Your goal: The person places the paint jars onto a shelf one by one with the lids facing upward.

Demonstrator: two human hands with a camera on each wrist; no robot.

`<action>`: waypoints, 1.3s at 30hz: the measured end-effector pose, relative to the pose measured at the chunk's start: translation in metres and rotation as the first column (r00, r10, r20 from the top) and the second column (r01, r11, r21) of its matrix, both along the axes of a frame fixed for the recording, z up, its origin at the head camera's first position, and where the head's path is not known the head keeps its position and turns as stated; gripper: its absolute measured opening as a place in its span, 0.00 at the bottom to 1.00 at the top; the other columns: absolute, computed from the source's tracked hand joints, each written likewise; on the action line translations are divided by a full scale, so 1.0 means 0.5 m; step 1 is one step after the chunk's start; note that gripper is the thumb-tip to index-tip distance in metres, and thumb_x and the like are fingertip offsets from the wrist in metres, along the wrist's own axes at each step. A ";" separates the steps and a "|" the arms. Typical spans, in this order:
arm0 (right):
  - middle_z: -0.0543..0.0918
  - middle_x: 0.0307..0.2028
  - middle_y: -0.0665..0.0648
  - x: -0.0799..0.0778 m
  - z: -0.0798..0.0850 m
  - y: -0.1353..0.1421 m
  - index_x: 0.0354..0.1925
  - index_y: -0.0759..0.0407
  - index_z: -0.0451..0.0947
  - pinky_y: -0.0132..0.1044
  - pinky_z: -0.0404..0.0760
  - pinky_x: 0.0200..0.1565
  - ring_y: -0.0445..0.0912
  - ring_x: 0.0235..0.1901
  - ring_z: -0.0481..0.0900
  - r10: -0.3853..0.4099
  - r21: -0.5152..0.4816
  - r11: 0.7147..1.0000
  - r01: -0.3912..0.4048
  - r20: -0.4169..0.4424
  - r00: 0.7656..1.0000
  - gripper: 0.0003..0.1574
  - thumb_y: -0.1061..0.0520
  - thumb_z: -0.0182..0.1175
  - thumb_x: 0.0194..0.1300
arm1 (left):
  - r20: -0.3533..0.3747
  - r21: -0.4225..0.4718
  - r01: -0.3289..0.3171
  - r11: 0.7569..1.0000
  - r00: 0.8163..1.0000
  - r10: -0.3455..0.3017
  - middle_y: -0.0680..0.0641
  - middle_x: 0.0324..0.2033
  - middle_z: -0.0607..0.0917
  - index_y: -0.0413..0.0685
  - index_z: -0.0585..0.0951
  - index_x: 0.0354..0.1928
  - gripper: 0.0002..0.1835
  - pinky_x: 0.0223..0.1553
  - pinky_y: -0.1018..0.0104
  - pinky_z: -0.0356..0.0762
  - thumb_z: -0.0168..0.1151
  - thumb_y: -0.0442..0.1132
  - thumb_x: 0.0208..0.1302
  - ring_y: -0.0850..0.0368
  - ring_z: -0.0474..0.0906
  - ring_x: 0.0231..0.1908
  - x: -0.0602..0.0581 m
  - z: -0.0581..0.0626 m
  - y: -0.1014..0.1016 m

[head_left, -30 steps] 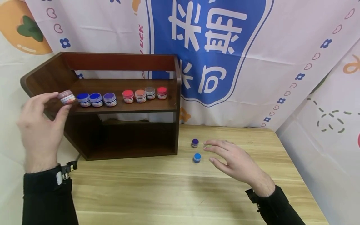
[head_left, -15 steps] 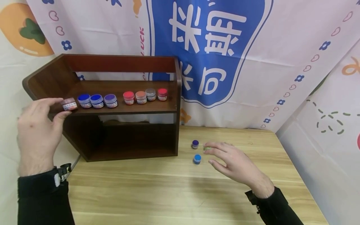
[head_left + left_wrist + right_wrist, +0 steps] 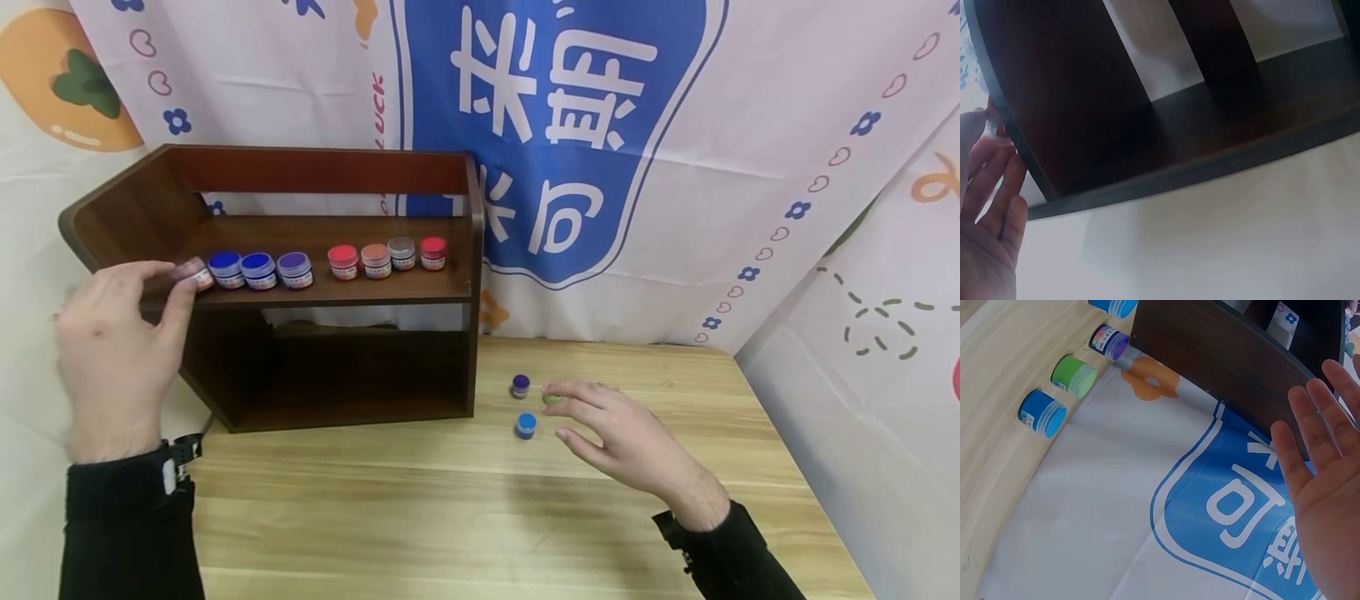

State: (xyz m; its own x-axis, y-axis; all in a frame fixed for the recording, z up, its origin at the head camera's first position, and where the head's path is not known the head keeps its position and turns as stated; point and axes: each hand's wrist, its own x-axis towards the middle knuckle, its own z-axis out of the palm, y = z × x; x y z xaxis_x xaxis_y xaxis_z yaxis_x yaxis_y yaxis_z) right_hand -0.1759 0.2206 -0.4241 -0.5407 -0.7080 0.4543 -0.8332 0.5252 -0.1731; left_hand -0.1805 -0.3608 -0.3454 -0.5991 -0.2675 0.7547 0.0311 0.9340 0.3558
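Note:
My left hand (image 3: 120,350) pinches a small brownish-red paint jar (image 3: 197,275) between thumb and fingers, slightly tilted, at the left end of the shelf's upper board (image 3: 360,290). Two blue-lidded jars (image 3: 258,271) and a purple-lidded jar (image 3: 295,270) stand just right of it. In the left wrist view, the left hand (image 3: 991,206) is partly behind the shelf edge. My right hand (image 3: 622,433) hovers with loosely bent fingers over the table, holding nothing. Nearest it are a dark purple jar (image 3: 521,386), a blue jar (image 3: 526,426) and a green jar (image 3: 1074,376), mostly covered in the head view.
Further right on the upper board stand a red jar (image 3: 343,262), an orange jar (image 3: 376,261), a grey-lidded jar (image 3: 401,252) and another red jar (image 3: 432,252). Another blue jar (image 3: 1042,413) shows beside the green one. A printed cloth (image 3: 690,208) hangs behind the table.
My left hand has lowered the brownish-red jar toward the upper board and moved it right, close to the blue-lidded jars. The right hand stays almost still.

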 end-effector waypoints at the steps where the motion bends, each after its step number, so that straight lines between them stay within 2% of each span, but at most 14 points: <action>1: 0.90 0.73 0.56 0.000 -0.001 0.000 0.68 0.47 0.89 0.57 0.94 0.68 0.52 0.71 0.91 -0.001 0.001 1.000 0.001 0.000 1.000 0.19 0.54 0.72 0.84 | -0.008 -0.005 -0.002 1.000 1.000 0.002 0.28 0.65 0.91 0.37 0.87 0.72 0.25 0.77 0.31 0.81 0.72 0.48 0.87 0.27 0.84 0.66 -0.003 -0.001 0.002; 4: 0.90 0.73 0.56 0.000 -0.003 -0.002 0.68 0.48 0.89 0.57 0.94 0.69 0.52 0.71 0.91 -0.001 0.007 1.000 0.001 -0.003 1.000 0.18 0.54 0.72 0.85 | -0.019 -0.004 -0.007 1.000 1.000 0.007 0.27 0.64 0.91 0.36 0.87 0.71 0.26 0.72 0.27 0.81 0.74 0.48 0.86 0.25 0.85 0.64 -0.011 -0.004 0.005; 8: 0.90 0.73 0.56 0.000 -0.006 -0.003 0.68 0.48 0.89 0.57 0.93 0.69 0.53 0.71 0.91 -0.001 0.012 1.000 0.001 -0.001 1.000 0.18 0.54 0.72 0.85 | -0.020 0.040 -0.014 0.999 1.000 0.015 0.29 0.67 0.91 0.40 0.87 0.74 0.26 0.74 0.26 0.81 0.73 0.49 0.86 0.23 0.86 0.65 -0.017 -0.004 0.012; 12: 0.90 0.73 0.55 0.000 -0.006 -0.004 0.68 0.47 0.89 0.57 0.93 0.69 0.52 0.71 0.91 -0.008 0.013 1.000 0.008 0.008 1.000 0.18 0.54 0.72 0.84 | -0.015 0.070 -0.022 0.997 1.000 0.023 0.32 0.70 0.91 0.44 0.87 0.76 0.25 0.74 0.26 0.83 0.68 0.50 0.88 0.22 0.87 0.66 -0.022 -0.001 0.022; 18: 0.90 0.74 0.54 0.002 -0.008 -0.006 0.68 0.46 0.89 0.58 0.93 0.69 0.52 0.72 0.90 -0.023 0.019 1.000 0.022 0.030 0.999 0.19 0.55 0.73 0.84 | 0.040 0.051 -0.031 0.998 0.999 0.029 0.33 0.73 0.88 0.44 0.83 0.80 0.27 0.79 0.25 0.79 0.58 0.50 0.92 0.21 0.86 0.70 -0.030 0.003 0.035; 20: 0.90 0.74 0.54 0.003 -0.010 -0.006 0.68 0.46 0.89 0.58 0.93 0.69 0.52 0.72 0.90 -0.027 0.021 0.999 0.026 0.039 0.999 0.19 0.55 0.72 0.84 | 0.031 0.046 -0.019 0.999 0.999 0.017 0.34 0.75 0.88 0.44 0.83 0.81 0.28 0.81 0.26 0.78 0.58 0.50 0.92 0.22 0.85 0.72 -0.028 0.003 0.038; 26: 0.89 0.75 0.54 0.001 -0.012 -0.009 0.69 0.45 0.89 0.59 0.92 0.71 0.52 0.73 0.90 -0.051 0.030 0.998 0.049 0.070 0.996 0.20 0.55 0.72 0.84 | -0.058 0.033 0.060 0.998 0.997 -0.058 0.36 0.77 0.87 0.44 0.83 0.80 0.28 0.86 0.34 0.76 0.59 0.51 0.91 0.27 0.83 0.76 -0.008 0.008 0.067; 31: 0.89 0.74 0.55 -0.005 -0.015 -0.011 0.70 0.47 0.88 0.58 0.91 0.72 0.52 0.73 0.89 -0.086 0.031 0.996 0.084 0.096 0.992 0.20 0.54 0.71 0.85 | -0.121 -0.075 0.138 0.988 0.982 -0.147 0.35 0.76 0.87 0.41 0.83 0.78 0.29 0.85 0.36 0.79 0.57 0.53 0.91 0.27 0.83 0.75 0.002 0.006 0.110; 36: 0.89 0.75 0.53 -0.014 -0.026 -0.014 0.72 0.49 0.87 0.58 0.90 0.74 0.51 0.74 0.88 -0.138 0.035 0.990 0.135 0.127 0.982 0.21 0.52 0.71 0.86 | -0.131 -0.159 0.233 0.959 0.958 -0.255 0.36 0.75 0.89 0.42 0.84 0.77 0.30 0.78 0.29 0.83 0.55 0.55 0.90 0.28 0.85 0.73 0.005 -0.014 0.156; 39: 0.88 0.75 0.52 -0.019 -0.037 -0.015 0.73 0.49 0.87 0.58 0.90 0.75 0.52 0.74 0.88 -0.162 0.038 0.987 0.159 0.148 0.976 0.22 0.52 0.70 0.87 | -0.131 -0.200 0.305 0.931 0.933 -0.334 0.37 0.73 0.90 0.42 0.85 0.77 0.29 0.73 0.25 0.84 0.56 0.54 0.90 0.30 0.87 0.71 0.001 -0.032 0.183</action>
